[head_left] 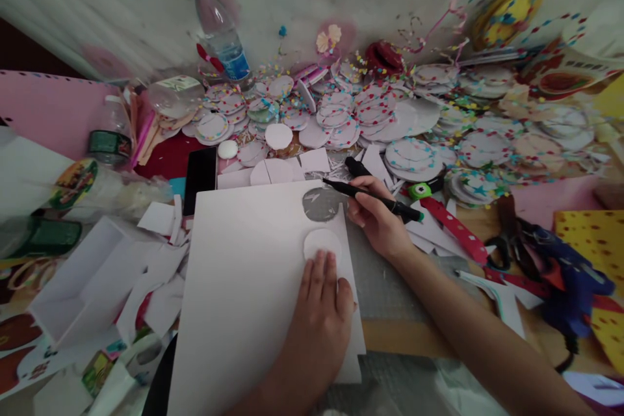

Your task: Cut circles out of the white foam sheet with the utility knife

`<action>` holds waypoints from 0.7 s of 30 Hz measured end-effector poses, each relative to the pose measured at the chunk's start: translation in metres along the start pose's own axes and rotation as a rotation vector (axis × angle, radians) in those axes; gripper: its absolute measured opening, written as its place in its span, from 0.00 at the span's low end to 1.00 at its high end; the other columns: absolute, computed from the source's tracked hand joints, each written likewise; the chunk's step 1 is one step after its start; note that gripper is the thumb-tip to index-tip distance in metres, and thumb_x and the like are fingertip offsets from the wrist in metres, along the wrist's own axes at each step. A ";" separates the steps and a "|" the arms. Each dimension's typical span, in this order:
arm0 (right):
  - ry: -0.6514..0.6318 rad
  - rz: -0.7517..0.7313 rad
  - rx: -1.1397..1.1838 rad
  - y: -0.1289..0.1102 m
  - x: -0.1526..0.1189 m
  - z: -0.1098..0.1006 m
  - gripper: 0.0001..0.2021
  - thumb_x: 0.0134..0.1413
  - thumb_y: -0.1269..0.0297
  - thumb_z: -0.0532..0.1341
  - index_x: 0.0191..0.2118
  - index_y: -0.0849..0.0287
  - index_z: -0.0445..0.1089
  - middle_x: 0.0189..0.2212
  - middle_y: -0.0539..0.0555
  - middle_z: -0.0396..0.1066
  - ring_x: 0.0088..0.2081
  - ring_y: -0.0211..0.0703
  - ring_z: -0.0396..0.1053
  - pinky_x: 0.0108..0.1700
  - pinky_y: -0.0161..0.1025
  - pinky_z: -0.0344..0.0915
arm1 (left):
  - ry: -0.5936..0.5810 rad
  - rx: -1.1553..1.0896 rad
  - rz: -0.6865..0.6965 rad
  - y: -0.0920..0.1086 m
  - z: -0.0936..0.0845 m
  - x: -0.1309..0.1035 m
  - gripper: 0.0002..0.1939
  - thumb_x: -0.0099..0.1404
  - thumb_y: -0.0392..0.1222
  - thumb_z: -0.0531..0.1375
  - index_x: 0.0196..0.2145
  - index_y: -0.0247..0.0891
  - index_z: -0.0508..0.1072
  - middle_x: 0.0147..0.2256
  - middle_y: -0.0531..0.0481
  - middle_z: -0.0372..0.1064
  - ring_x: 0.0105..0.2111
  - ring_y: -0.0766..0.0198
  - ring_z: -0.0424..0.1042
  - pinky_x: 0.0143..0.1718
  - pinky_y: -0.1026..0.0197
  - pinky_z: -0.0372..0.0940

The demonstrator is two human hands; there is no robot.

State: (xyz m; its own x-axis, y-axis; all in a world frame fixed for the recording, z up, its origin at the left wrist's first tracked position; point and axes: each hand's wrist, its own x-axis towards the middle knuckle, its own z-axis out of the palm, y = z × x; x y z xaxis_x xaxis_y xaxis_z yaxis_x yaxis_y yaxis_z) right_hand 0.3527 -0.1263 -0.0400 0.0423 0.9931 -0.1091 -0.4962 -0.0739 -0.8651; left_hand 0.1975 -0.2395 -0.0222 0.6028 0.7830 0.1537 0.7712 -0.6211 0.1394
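My left hand (322, 305) lies flat with fingers stretched, its fingertips pressing a small white paper disc (322, 244) onto a large white board (238, 273). Just beyond the disc, a round hole (320, 204) in the board shows the grey surface beneath. My right hand (377, 218) is closed around a slim black pen (344, 189) with a green end. The pen's tip points left, near the board's far edge above the hole; I cannot tell whether it touches. A thick black pen-like piece (357, 168) shows just behind the right hand, partly hidden.
Piles of decorated white discs (336, 117) line the back. A water bottle (219, 26) stands behind them. A phone (200, 175) lies beyond the board's left corner. At right are scissors (519, 240), a blue glue gun (570, 279) and a green punch (420, 191). Paper scraps (160, 292) heap at left.
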 end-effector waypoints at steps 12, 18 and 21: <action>0.027 0.023 -0.004 0.002 0.002 0.002 0.10 0.52 0.58 0.64 0.28 0.56 0.63 0.16 0.44 0.60 0.18 0.31 0.51 0.20 0.32 0.47 | 0.005 0.043 0.008 0.001 -0.001 0.003 0.11 0.69 0.30 0.48 0.43 0.27 0.68 0.54 0.23 0.66 0.60 0.39 0.60 0.54 0.40 0.68; 0.060 0.028 0.031 0.002 0.002 0.001 0.09 0.50 0.59 0.65 0.28 0.56 0.65 0.18 0.45 0.61 0.19 0.31 0.53 0.20 0.32 0.47 | -0.065 -0.014 0.020 -0.002 -0.001 0.000 0.10 0.68 0.30 0.51 0.46 0.26 0.66 0.59 0.20 0.60 0.63 0.37 0.52 0.57 0.38 0.65; 0.065 0.042 0.017 0.002 0.002 0.001 0.09 0.51 0.59 0.64 0.29 0.56 0.66 0.19 0.45 0.63 0.19 0.32 0.54 0.20 0.32 0.48 | -0.067 -0.056 0.014 -0.003 0.001 -0.002 0.10 0.68 0.31 0.52 0.46 0.26 0.66 0.60 0.21 0.58 0.64 0.38 0.50 0.57 0.37 0.64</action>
State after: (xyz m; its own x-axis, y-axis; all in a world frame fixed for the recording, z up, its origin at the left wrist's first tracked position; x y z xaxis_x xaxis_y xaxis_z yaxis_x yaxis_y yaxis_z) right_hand 0.3509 -0.1240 -0.0417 0.0765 0.9812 -0.1773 -0.5130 -0.1137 -0.8508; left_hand 0.1946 -0.2392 -0.0233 0.6273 0.7735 0.0907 0.7510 -0.6316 0.1924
